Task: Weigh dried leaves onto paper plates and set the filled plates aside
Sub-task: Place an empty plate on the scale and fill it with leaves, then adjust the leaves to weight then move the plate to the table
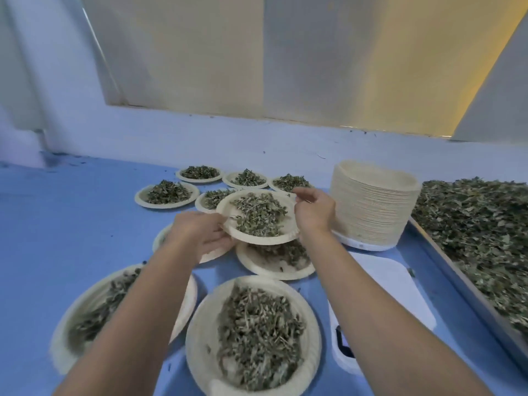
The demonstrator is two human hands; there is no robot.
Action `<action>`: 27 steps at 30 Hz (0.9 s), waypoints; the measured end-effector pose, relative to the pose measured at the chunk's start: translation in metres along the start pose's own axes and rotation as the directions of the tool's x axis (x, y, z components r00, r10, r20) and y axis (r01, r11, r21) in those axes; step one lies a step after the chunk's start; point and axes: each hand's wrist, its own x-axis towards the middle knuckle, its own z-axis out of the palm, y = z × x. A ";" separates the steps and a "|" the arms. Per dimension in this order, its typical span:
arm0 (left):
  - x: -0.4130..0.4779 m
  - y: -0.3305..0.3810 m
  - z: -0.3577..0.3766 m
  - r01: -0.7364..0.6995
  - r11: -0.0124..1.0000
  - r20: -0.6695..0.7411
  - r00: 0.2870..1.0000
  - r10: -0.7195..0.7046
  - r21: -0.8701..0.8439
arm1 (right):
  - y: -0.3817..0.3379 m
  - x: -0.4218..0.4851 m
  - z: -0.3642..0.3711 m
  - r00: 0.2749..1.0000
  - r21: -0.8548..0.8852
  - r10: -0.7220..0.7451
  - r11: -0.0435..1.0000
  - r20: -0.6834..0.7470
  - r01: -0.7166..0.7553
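The left arm (137,324) half hides a blurred plate (83,298); the leaf tray (457,277) is cropped.

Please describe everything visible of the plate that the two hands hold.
The plate is round, pale cream, paper-like, with a raised rim. A loose heap of dried green leaves lies on it. It is held slightly tilted above other filled plates on the blue table. The left hand grips its left edge; the right hand pinches its far right rim.
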 end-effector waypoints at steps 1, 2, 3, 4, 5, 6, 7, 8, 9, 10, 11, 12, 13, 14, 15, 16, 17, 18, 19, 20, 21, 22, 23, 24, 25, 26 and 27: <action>0.003 0.002 -0.010 -0.003 1.000 -0.020 1.000 0.003 -0.004 | -0.001 -0.003 0.012 1.000 -0.007 -0.011 1.000 0.006 0.011; 0.006 0.005 -0.019 -0.005 1.000 -0.044 0.999 0.004 -0.010 | -0.002 -0.006 0.023 0.999 -0.014 -0.023 1.000 0.023 0.024; 0.008 0.007 -0.027 -0.005 1.000 -0.065 0.998 0.004 -0.019 | -0.003 -0.009 0.033 0.998 -0.020 -0.028 0.999 0.051 0.029; 0.011 0.009 -0.037 -0.002 1.000 -0.085 0.996 0.000 -0.027 | -0.004 -0.012 0.042 0.996 -0.022 -0.025 0.999 0.090 0.027; 0.014 0.012 -0.046 -0.001 0.999 -0.108 0.994 -0.003 -0.033 | -0.005 -0.015 0.050 0.991 -0.022 -0.016 1.000 0.133 0.019; 0.018 0.015 -0.057 -0.001 0.999 -0.139 0.990 -0.004 -0.042 | -0.007 -0.018 0.057 0.985 -0.018 -0.003 1.000 0.174 0.006; 0.022 0.018 -0.069 -0.002 0.998 -0.177 0.984 -0.008 -0.056 | -0.009 -0.021 0.064 0.978 -0.010 0.012 1.000 0.208 -0.011; 0.027 0.020 -0.083 -0.010 0.997 -0.221 0.975 -0.008 -0.082 | -0.010 -0.024 0.070 0.971 -0.004 0.026 1.000 0.238 -0.025; 0.033 0.021 -0.097 -0.018 0.993 -0.261 0.965 -0.013 -0.115 | -0.010 -0.027 0.075 0.964 -0.004 0.031 0.999 0.266 -0.031; 0.039 0.021 -0.112 -0.029 0.988 -0.290 0.957 -0.016 -0.148 | -0.010 -0.029 0.079 0.957 -0.013 0.029 1.000 0.290 -0.027; 0.045 0.020 -0.126 -0.037 0.984 -0.314 0.949 -0.020 -0.175 | -0.009 -0.031 0.082 0.950 -0.027 0.025 0.999 0.310 -0.017; 0.052 0.018 -0.139 -0.047 0.978 -0.338 0.941 -0.025 -0.203 | -0.009 -0.034 0.084 0.946 -0.046 0.023 0.999 0.325 -0.008; 0.058 0.016 -0.150 -0.050 0.973 -0.362 0.932 -0.036 -0.226 | -0.008 -0.035 0.086 0.943 -0.061 0.023 0.998 0.332 -0.003; 0.064 0.013 -0.160 -0.051 0.969 -0.383 0.922 -0.047 -0.242 | -0.008 -0.036 0.087 0.943 -0.072 0.029 0.997 0.332 -0.005; 0.069 0.009 -0.166 -0.042 0.969 -0.398 0.916 -0.061 -0.244 | -0.008 -0.036 0.088 0.943 -0.078 0.037 0.997 0.331 -0.012; 0.075 0.005 -0.172 -0.033 0.968 -0.418 0.905 -0.078 -0.251 | -0.008 -0.037 0.089 0.942 -0.082 0.049 0.996 0.332 -0.023; 0.077 0.001 -0.176 -0.016 0.963 -0.436 0.893 -0.107 -0.268 | -0.008 -0.037 0.090 0.940 -0.086 0.062 0.996 0.334 -0.035; 0.081 -0.003 -0.179 -0.005 0.961 -0.449 0.885 -0.124 -0.276 | -0.007 -0.038 0.091 0.939 -0.089 0.072 0.995 0.337 -0.044; 0.081 -0.007 -0.180 0.000 0.963 -0.450 0.884 -0.126 -0.268 | -0.006 -0.037 0.091 0.938 -0.091 0.077 0.995 0.338 -0.049; 0.083 -0.011 -0.180 0.009 0.962 -0.442 0.887 -0.134 -0.274 | -0.005 -0.037 0.092 0.937 -0.094 0.079 0.994 0.340 -0.049; 0.084 -0.014 -0.179 0.024 0.961 -0.426 0.893 -0.144 -0.275 | -0.004 -0.037 0.092 0.937 -0.098 0.078 0.994 0.341 -0.047; 0.084 -0.016 -0.177 0.030 0.958 -0.430 0.889 -0.157 -0.286 | -0.003 -0.036 0.092 0.937 -0.102 0.076 0.994 0.340 -0.044; 0.083 -0.016 -0.176 0.054 0.952 -0.434 0.881 -0.187 -0.301 | -0.002 -0.035 0.091 0.938 -0.104 0.075 0.994 0.339 -0.042; 0.082 -0.015 -0.176 0.059 0.948 -0.446 0.872 -0.201 -0.312 | -0.001 -0.035 0.091 0.938 -0.103 0.076 0.994 0.338 -0.043; 0.081 -0.015 -0.175 0.063 0.949 -0.455 0.866 -0.206 -0.309 | 0.001 -0.034 0.091 0.938 -0.099 0.079 0.994 0.337 -0.048; 0.080 -0.014 -0.174 0.066 0.949 -0.464 0.860 -0.211 -0.308 | 0.001 -0.034 0.091 0.938 -0.091 0.083 0.994 0.336 -0.056; 0.074 -0.011 -0.170 0.073 0.955 -0.471 0.858 -0.207 -0.287 | 0.002 -0.034 0.090 0.937 -0.080 0.089 0.995 0.337 -0.066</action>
